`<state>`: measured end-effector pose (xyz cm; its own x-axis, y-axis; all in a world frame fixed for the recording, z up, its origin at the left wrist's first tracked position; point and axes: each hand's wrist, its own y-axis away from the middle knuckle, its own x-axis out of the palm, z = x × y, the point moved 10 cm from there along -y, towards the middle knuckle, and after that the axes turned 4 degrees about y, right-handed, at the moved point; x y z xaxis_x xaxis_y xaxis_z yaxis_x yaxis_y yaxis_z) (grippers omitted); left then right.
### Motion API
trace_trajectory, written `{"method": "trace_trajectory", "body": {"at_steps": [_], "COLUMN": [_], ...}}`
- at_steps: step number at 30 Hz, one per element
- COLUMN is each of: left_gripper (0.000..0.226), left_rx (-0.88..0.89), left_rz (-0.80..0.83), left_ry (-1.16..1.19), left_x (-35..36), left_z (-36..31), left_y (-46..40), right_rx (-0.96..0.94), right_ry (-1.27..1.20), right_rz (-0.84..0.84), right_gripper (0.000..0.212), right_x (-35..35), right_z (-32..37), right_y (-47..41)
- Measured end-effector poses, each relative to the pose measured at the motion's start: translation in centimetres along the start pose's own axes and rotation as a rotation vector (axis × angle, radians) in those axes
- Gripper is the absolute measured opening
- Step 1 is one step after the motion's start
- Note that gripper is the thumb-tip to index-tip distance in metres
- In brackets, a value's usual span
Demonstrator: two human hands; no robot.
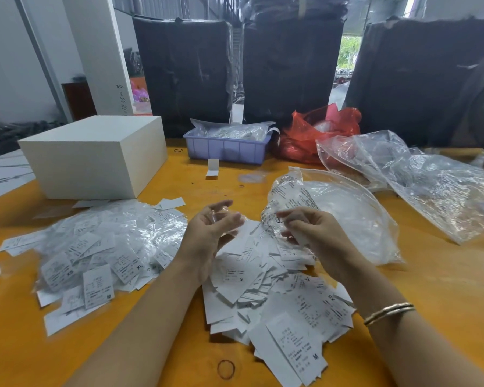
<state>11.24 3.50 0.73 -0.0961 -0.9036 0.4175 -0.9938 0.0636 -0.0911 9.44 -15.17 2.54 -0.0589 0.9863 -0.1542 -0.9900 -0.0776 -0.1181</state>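
The left hand is half curled. Its thumb and fingertips pinch a small clear sleeve, which shows only as glints across the palm. The right hand is closed narrow on a white label, pinched at one end. I cannot tell whether it also catches the edge of the printed bag just beyond its fingers.

Under both hands and back toward the wrists, a loose pile of labels lies on the table. Left of the left hand is a heap already in sleeves. A box stands beyond that hand and to its left, and a tray sits well beyond both hands.

The label looks light and thin, and stiff enough to be pushed in by one short end. A grip at that end, near the corners, should leave the rest free to slide in. The sleeve is probably flimsy, slick and clingy. It is best held right at its mouth, with the thumb and a finger parting the two layers. Pinching lower down would likely press it shut, and a hard pull could tear or crumple it.
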Motion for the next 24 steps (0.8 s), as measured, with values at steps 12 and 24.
{"method": "trace_trajectory", "body": {"at_steps": [12,24], "left_gripper": [0.021,0.041], "left_rx": [-0.012,0.046], "left_rz": [-0.035,0.003], "left_ry": [-0.001,-0.065], "left_x": [-0.3,0.5], "left_z": [0.8,0.1], "left_y": [-0.2,0.1], "right_rx": [-0.04,-0.118], "right_ry": [-0.178,-0.049], "right_rz": [-0.011,0.043], "right_gripper": [0.028,0.035], "right_x": [4.2,4.9], "right_z": [0.1,0.5], "right_y": [0.7,0.8]}}
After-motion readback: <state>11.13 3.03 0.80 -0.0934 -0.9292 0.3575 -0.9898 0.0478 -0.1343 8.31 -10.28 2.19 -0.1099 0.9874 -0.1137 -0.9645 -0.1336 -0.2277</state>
